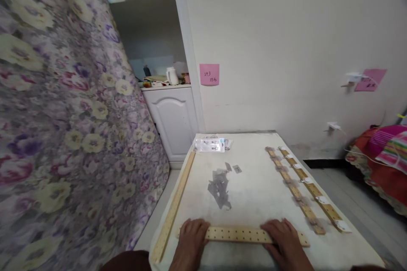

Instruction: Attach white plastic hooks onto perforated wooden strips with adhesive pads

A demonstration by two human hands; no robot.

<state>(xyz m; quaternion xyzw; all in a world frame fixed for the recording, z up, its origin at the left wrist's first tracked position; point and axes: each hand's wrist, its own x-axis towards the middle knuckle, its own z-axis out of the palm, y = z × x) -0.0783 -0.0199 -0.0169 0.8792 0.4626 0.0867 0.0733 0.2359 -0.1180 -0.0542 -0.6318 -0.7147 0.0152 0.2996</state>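
Note:
A pale wooden strip with two rows of small holes (237, 234) lies crosswise near the front of the table. My left hand (191, 239) grips it near its left end, fingers curled over the far edge. Close to the right end, my right hand (282, 237) holds the same strip in a similar way. Beyond the strip lies a loose pile of thin grey translucent pieces (219, 188), with a small grey packet (237, 169) beside it. Another wooden strip (174, 207) runs along the table's left edge.
On the right lie two strips, one bearing several greyish translucent pieces (299, 199), the other several white tabs (321, 200). Clear packaging (209, 145) sits at the far left corner of the cloth-covered table (254, 203). A floral curtain (79, 127) hangs left; a wall (270, 51) stands behind.

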